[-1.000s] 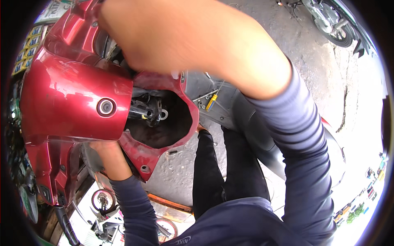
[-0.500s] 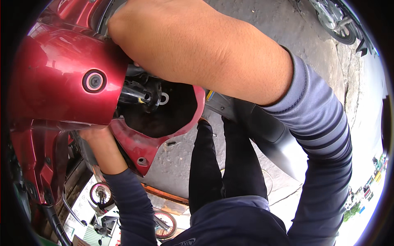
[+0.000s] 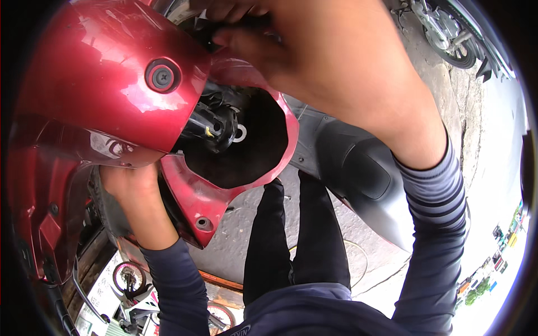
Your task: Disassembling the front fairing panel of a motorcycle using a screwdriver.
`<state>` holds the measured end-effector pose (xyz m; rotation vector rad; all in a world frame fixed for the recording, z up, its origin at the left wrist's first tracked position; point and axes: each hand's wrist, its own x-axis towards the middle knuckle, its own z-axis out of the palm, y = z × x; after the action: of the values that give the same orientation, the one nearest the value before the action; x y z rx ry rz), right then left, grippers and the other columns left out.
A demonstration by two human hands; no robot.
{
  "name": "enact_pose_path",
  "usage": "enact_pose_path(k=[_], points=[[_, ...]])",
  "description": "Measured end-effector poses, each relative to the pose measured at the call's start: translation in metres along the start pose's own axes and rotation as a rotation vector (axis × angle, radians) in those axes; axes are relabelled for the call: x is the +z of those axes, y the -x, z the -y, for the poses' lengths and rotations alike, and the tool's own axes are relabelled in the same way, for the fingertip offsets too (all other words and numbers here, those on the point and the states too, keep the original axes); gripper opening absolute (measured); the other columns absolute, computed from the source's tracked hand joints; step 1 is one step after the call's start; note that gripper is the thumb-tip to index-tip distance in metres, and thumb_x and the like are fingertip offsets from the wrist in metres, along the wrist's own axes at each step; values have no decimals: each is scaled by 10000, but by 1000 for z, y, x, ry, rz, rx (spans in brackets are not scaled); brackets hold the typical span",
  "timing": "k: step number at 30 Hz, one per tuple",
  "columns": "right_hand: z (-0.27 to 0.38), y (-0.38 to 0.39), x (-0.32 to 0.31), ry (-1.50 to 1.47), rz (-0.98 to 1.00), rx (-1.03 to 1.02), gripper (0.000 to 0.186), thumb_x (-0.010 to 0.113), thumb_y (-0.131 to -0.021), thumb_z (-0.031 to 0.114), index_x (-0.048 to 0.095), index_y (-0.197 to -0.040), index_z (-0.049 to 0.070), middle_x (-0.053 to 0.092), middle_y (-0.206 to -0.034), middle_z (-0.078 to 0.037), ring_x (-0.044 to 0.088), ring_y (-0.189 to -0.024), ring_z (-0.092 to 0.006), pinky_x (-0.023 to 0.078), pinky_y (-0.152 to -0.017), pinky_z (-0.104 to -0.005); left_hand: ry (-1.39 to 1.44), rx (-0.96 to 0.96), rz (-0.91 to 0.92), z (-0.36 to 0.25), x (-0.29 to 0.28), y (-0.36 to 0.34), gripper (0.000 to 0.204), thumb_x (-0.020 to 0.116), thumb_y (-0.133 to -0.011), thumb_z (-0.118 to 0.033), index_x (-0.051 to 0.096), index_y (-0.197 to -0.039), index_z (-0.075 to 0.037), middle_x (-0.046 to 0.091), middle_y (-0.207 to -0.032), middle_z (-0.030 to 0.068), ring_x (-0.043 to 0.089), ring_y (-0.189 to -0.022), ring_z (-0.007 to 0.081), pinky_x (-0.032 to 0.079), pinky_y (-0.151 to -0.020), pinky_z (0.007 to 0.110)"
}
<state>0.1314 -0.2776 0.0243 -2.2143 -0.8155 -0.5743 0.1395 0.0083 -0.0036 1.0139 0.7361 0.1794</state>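
Observation:
My left hand (image 3: 129, 179) reaches under the lower edge of a glossy red scooter cover (image 3: 106, 64), its fingers hidden. At the top, my right hand (image 3: 252, 31) is at a dark, shadowed part behind that cover; thumb and fingers are curled and blurred, and whatever lies between them is unclear. A red panel (image 3: 288, 134) with an octagonal opening surrounds a black steering shaft (image 3: 216, 129), beside which a silver ring (image 3: 241, 134) shows. A recessed screw (image 3: 162, 78) sits in the cover.
A black seat (image 3: 358, 168) and grey footboard (image 3: 305, 140) lie to the right, above my legs (image 3: 314, 235). A parked motorcycle (image 3: 448, 39) stands at upper right. Small bikes (image 3: 131, 280) show at lower left, near an orange ledge (image 3: 218, 280).
The red cover has shifted upward relative to the steering shaft. My right forearm has swung, and its thumb and fingers now show at the top. My left hand stays under the cover.

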Motion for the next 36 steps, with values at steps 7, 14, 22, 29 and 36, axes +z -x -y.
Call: enact_pose_path(k=[7, 14, 22, 29, 36], points=[[74, 230, 140, -451, -672, 1257, 164, 536, -1050, 151, 546, -1014, -8, 632, -796, -101, 613, -649, -158, 508, -598, -286, 272, -222, 496, -19, -37, 36, 485, 379, -1070, -275, 446, -1445, 26, 472, -1498, 188, 441, -1378, 313, 288, -1196, 516], [15, 410, 352, -101, 239, 1538, 547, 722, -896, 298, 545, -1382, 121, 604, -1211, -264, 631, -1097, -446, 513, -932, -505, -16, 25, 800, -31, -67, 50, 500, 448, -1021, -290, 429, -1423, 7, 481, -1438, 186, 415, -1382, 343, 293, -1188, 526], [-21, 410, 345, -43, 683, 1529, 547, 819, -815, 285, 601, -1298, 152, 552, -1277, -263, 631, -1104, -464, 530, -946, -491, -151, 420, 751, -7, -72, 54, 293, 528, -946, -216, 517, -1153, -8, 543, -1275, 201, 493, -1282, 316, 388, -1079, 486], [34, 413, 310, 144, -213, 1391, 401, 691, -867, 156, 535, -1229, 78, 605, -1043, -223, 670, -934, -400, 536, -814, -468, -724, 405, 934, 4, -56, 82, 321, 690, -850, 4, 505, -1112, 13, 533, -1089, 98, 520, -984, 134, 409, -929, 273], [143, 297, 54, -229, -768, 1224, 480, 603, -926, 60, 491, -1386, -18, 616, -1042, -58, 511, -718, -42, 385, -585, -182, -919, 541, 1025, 0, -50, 74, 383, 692, -827, 54, 491, -1149, 1, 589, -861, 76, 565, -771, 99, 468, -731, 254]])
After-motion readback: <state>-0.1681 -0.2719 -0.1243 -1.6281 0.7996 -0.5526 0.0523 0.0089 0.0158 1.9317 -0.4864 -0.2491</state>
